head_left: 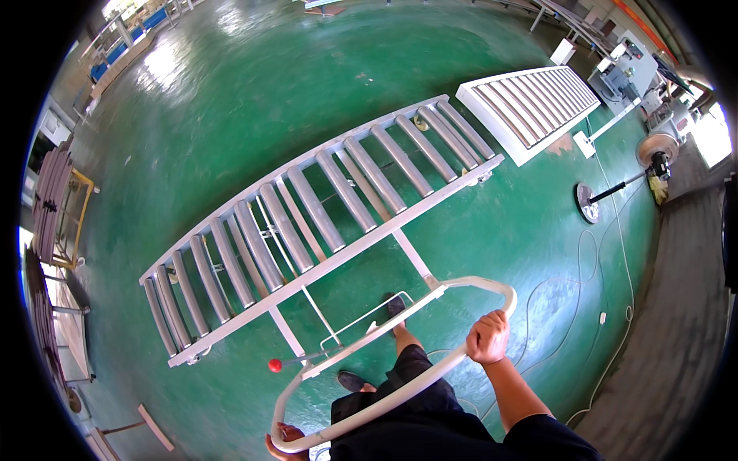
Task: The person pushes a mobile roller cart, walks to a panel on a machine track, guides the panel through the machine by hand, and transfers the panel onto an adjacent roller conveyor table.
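Note:
Both my hands grip the bent white tubular handle point(400, 386) of a roller cart. My right hand point(489, 336) is wrapped round the tube on its right side, knuckles up. At the lower left, my left hand point(288, 442) curls round the tube near its corner, partly hidden by it. Beyond the handle stretches the cart's roller bed point(327, 257), a white frame with several steel rollers across it. A lever with a red ball knob point(275, 366) sticks out beside the handle's left end. My feet are on the floor between handle and bed.
A white roller conveyor point(530, 107) stands just past the cart's right end. Grey machines point(626, 73) and a floor polisher point(588, 202) are at the right, with cables point(629, 292) trailing over the green floor. Racks with stacked strips point(54, 200) line the left.

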Demonstrator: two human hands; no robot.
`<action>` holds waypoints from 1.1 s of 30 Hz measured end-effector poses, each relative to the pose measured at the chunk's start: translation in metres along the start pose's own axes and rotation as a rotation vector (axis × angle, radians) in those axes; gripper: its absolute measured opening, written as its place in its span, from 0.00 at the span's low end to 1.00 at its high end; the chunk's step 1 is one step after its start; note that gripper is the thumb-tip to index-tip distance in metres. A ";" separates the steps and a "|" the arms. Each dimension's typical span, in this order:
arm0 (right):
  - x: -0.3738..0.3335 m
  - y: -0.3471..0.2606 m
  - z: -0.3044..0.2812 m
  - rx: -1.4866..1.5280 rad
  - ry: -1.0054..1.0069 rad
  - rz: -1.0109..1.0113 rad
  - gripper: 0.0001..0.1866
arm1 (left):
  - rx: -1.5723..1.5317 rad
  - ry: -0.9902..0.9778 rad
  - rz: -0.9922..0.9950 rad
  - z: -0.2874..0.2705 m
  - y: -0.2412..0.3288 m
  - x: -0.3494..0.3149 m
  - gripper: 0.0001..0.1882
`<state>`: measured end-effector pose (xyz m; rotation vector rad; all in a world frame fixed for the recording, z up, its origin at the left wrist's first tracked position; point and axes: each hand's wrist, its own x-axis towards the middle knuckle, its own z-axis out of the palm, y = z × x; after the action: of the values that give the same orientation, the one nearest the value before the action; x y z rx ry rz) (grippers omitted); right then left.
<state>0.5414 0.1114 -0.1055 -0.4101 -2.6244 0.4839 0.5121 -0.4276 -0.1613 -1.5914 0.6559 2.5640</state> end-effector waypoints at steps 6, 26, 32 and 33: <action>-0.007 -0.005 -0.002 0.003 -0.015 -0.005 0.07 | 0.025 -0.082 -0.076 -0.012 0.007 0.004 0.30; -0.035 -0.042 -0.015 0.028 -0.057 -0.038 0.08 | 0.180 0.258 0.012 -0.009 0.033 -0.028 0.33; -0.062 -0.066 -0.022 0.002 -0.051 -0.034 0.09 | 0.163 0.175 -0.035 -0.047 0.055 -0.031 0.31; -0.069 -0.071 -0.028 -0.010 -0.057 -0.026 0.09 | 0.153 0.139 -0.072 -0.055 0.059 -0.028 0.30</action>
<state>0.5993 0.0304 -0.0788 -0.3703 -2.6847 0.4810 0.5565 -0.4976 -0.1384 -1.7197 0.7709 2.3075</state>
